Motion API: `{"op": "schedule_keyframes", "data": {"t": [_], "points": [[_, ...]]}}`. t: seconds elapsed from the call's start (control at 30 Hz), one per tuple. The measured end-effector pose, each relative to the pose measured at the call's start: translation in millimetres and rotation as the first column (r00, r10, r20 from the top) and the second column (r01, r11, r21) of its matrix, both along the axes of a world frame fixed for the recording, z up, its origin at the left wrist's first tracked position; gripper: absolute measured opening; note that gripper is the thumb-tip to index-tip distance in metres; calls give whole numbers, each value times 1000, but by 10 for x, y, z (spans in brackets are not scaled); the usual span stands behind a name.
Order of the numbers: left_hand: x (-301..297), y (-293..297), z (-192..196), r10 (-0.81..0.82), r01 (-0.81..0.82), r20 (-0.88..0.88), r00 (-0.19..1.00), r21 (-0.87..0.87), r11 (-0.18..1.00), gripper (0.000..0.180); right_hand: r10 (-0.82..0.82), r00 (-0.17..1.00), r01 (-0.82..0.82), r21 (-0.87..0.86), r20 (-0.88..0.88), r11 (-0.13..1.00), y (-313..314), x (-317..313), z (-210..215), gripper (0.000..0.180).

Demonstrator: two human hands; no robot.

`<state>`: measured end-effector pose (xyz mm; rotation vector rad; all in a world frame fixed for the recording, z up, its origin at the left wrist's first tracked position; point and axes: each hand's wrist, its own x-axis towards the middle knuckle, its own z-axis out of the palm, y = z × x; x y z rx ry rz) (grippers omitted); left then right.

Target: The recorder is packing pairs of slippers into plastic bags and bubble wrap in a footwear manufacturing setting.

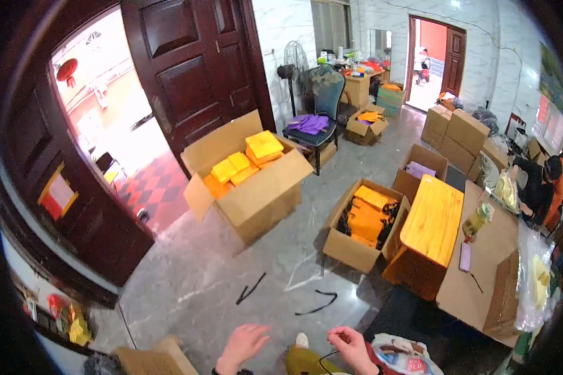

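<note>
My left hand [245, 344] is held low in front of me, fingers stretched out, with nothing in it. To its right, my right hand [351, 347] has its fingers curled together. A thin black cord [322, 360] comes out from under that hand and loops down by my leg in olive-yellow trousers [303, 359]. Beside my right wrist lies a printed plastic bag [399, 356]. Two short black strips lie on the grey floor ahead: a bent one [250, 289] at left and a curved one [318, 304] at right.
Open cartons hold orange-yellow packs: a big carton [263, 203] by the wooden doors, another carton [338, 244] beside an orange wooden stool [433, 212]. A cardboard-topped table [481, 281] stands at right, with a person [544, 187] beyond. A chair [325, 94] bears purple cloth.
</note>
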<state>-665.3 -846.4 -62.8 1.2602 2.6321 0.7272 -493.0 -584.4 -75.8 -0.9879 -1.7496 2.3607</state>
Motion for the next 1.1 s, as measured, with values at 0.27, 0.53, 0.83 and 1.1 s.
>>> {"op": "schedule_keyframes", "data": {"t": [0.27, 0.53, 0.83, 1.1], "points": [[-2142, -618, -172, 384, -252, 370, 846, -356, 900, 49, 64, 977, -19, 218, -203, 976, 466, -2419, 273, 16], [-5600, 1077, -410, 61, -49, 35, 998, -269, 962, 36, -144, 989, 149, 312, -41, 938, 1491, -4660, 348, 15], [-8070, 4513, 259, -496, 493, 47, 867, 69, 867, 35, -462, 867, 474, 597, -188, 647, 3021, -6187, 473, 9], [-9957, 6422, -54, -393, 394, 17, 919, -30, 919, 37, -533, 830, 491, 672, -166, 555, 5382, -7616, 413, 11]]}}
